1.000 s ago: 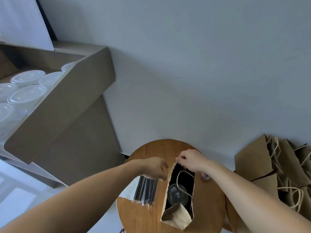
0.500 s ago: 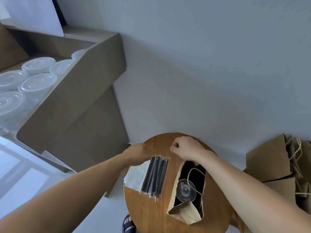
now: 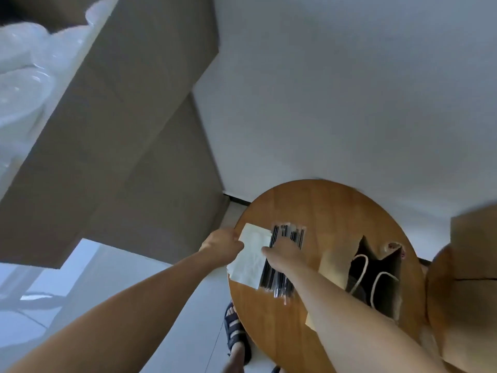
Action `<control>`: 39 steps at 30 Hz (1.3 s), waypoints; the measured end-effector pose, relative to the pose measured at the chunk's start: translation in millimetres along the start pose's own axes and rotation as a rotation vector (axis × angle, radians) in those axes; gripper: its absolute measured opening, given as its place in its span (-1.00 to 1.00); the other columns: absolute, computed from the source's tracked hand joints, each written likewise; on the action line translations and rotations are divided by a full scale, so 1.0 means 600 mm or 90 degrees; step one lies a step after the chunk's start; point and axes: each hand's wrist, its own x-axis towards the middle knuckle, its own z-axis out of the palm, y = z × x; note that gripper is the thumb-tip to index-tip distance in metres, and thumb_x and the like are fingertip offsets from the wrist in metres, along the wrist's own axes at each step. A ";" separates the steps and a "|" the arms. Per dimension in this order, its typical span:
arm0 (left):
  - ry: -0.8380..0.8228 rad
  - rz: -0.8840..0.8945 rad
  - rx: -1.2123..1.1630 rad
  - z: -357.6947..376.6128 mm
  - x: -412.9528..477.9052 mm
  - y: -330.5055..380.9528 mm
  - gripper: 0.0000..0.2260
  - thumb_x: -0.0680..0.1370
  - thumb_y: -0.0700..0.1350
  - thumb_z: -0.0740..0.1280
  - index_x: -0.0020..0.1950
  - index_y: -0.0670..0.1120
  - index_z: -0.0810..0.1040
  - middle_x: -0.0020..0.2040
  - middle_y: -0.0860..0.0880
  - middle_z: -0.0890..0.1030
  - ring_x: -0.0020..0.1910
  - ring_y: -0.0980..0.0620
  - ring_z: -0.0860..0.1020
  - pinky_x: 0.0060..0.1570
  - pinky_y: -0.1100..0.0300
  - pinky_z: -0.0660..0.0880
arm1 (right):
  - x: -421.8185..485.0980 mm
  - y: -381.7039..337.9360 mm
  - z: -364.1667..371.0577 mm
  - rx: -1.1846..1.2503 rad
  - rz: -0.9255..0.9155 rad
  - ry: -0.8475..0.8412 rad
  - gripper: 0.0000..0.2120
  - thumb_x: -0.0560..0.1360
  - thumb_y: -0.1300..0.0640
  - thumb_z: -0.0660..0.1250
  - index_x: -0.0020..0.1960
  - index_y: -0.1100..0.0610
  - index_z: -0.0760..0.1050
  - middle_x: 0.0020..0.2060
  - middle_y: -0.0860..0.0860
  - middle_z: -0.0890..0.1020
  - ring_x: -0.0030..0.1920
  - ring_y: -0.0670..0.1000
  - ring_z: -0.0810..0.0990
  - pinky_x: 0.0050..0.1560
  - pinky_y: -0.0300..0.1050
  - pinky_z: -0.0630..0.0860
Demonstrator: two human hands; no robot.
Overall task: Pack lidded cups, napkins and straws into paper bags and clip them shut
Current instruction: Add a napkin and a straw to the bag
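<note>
A brown paper bag (image 3: 333,267) with rope handles stands open on the right part of the round wooden table (image 3: 330,208); its inside is dark. A white napkin stack (image 3: 248,261) lies at the table's left edge, with a bundle of black wrapped straws (image 3: 289,234) beside it. My left hand (image 3: 223,243) pinches the napkin stack's far left edge. My right hand (image 3: 285,254) lies on the straws with its fingers curled down onto them, and its thumb reaches the napkins' right edge.
Blurred clear lidded cups (image 3: 24,63) fill a wooden shelf unit (image 3: 121,109) at the upper left. More brown paper bags (image 3: 473,251) are at the right edge. A sandalled foot (image 3: 236,337) stands below the table's rim. The grey wall is behind.
My right hand left the bag's rim and moved left onto the straws. My left hand moved to the napkins' edge. The camera tilted and shifted, so the table sits further right.
</note>
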 end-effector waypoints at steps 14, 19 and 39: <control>-0.069 -0.052 0.022 0.085 0.108 -0.098 -0.75 0.56 -0.09 0.21 0.20 -0.05 0.53 0.01 -0.02 0.60 -0.12 0.01 0.57 -0.15 0.17 0.55 | 0.116 0.074 0.184 0.016 0.147 0.057 -0.73 0.56 -0.04 0.30 -0.03 0.20 0.46 -0.36 0.01 0.54 -0.41 0.00 0.58 -0.53 -0.23 0.32; -0.070 -0.069 -0.030 0.091 0.114 -0.097 -0.87 0.54 -0.12 0.23 0.07 0.00 0.46 -0.11 0.02 0.54 -0.25 0.09 0.50 -0.21 0.19 0.52 | 0.106 0.076 0.185 0.042 0.124 0.122 -0.85 0.57 0.09 0.26 -0.12 0.13 0.49 -0.31 -0.04 0.58 -0.37 -0.05 0.56 -0.47 -0.26 0.37; -0.126 -0.181 -0.540 0.104 0.107 -0.061 -0.55 0.49 -0.19 0.48 0.35 -0.08 0.47 0.13 -0.08 0.61 0.13 -0.15 0.58 0.23 -0.08 0.53 | 0.103 0.174 0.185 0.033 0.187 0.224 -0.76 0.56 -0.07 0.32 0.11 0.05 0.47 -0.11 -0.06 0.58 -0.26 -0.02 0.53 -0.32 -0.17 0.41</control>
